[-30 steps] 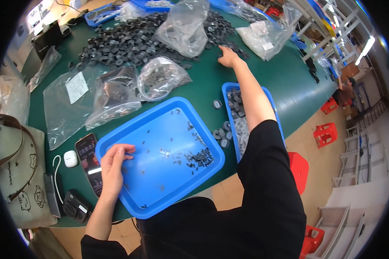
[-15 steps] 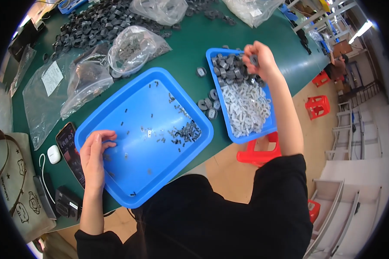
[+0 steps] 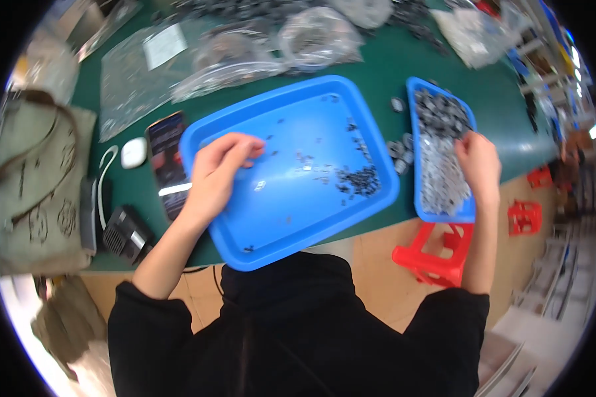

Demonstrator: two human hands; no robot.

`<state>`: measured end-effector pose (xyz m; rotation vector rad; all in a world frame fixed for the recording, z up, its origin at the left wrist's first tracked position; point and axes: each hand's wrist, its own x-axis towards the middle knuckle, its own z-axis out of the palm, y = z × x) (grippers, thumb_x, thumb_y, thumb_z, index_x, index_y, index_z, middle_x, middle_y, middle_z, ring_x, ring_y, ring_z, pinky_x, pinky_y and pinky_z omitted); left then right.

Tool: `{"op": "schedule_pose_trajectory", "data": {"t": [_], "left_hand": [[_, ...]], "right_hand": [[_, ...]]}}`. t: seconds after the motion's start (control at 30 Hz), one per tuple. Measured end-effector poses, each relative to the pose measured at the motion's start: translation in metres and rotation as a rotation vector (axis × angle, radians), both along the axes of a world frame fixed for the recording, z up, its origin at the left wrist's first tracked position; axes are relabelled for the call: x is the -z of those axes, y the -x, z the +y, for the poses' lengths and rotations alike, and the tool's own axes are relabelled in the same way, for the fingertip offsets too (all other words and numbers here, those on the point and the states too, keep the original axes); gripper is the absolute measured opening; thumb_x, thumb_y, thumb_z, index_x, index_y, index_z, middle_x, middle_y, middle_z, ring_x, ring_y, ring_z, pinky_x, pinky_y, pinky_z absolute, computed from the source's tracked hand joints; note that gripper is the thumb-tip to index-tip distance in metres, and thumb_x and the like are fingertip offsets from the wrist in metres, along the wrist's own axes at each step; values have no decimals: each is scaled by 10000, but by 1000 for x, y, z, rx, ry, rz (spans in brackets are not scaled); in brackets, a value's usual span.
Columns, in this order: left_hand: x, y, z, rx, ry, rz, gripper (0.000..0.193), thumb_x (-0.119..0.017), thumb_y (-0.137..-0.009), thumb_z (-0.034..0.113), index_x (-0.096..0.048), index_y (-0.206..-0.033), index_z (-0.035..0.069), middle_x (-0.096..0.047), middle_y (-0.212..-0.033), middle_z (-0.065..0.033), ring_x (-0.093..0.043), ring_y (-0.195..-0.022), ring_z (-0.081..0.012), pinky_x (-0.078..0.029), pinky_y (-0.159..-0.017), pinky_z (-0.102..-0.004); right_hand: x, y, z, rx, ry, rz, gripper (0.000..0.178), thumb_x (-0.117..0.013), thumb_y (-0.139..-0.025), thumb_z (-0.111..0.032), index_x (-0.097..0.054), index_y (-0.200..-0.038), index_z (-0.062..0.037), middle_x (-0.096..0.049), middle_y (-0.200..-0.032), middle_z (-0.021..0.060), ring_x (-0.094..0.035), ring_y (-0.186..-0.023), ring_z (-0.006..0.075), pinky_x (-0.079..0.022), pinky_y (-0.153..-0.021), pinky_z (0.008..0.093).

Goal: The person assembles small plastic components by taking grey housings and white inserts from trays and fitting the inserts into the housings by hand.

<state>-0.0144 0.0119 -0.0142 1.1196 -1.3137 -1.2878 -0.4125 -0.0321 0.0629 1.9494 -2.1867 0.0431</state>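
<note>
A large blue tray (image 3: 291, 248) lies before me, with small black pieces (image 3: 361, 180) heaped at its right side and others scattered over its floor. Over its left part is my left hand (image 3: 224, 169), fingers curled together; whatever they may hold is hidden. To the right stands a narrower blue tray (image 3: 418, 192). Dark grey ring-shaped parts (image 3: 439, 112) fill its far end, and white plastic pieces (image 3: 442, 175) its near end. My right hand (image 3: 480, 165) is at this tray's right side, its fingers closed beside the parts. Blur hides what is in them.
Loose grey parts (image 3: 401, 151) lie between the trays. Clear plastic bags (image 3: 318, 40) and more grey parts cover the table's far side. At left are a phone (image 3: 167, 159), a white case (image 3: 134, 153), a black device (image 3: 127, 235) and a cloth bag (image 3: 40, 178). A red stool (image 3: 437, 255) stands below.
The view has turned, shifting the trays rightward. My right hand, which held a grey ring-shaped part, has come down nearer the white pieces. My left hand has moved farther over the large tray, fingers curling.
</note>
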Motion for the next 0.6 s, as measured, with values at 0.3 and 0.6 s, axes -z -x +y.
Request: {"op": "schedule_pose_trajectory", "data": {"t": [0.3, 0.6], "left_hand": [[-8, -8, 2, 40, 47, 331, 211, -579, -893, 135, -604, -1045, -10, -618, -929, -59, -577, -850, -107, -462, -741, -241], [-5, -18, 1, -113, -142, 503, 233, -577, -893, 107, -587, -1087, -22, -635, -951, -100, -605, -830, -145, -506, -754, -274]], "right_hand": [[-6, -218, 4, -698, -312, -1090, 186, -644, -813, -169, -604, -825, 12, -575, -625, 52, -499, -555, 77, -392, -492, 234], [30, -239, -25, -434, -949, -1935, 173, -499, -811, -109, -504, -966, -33, -556, -855, 88, -504, -691, 137, -436, -627, 268]]}}
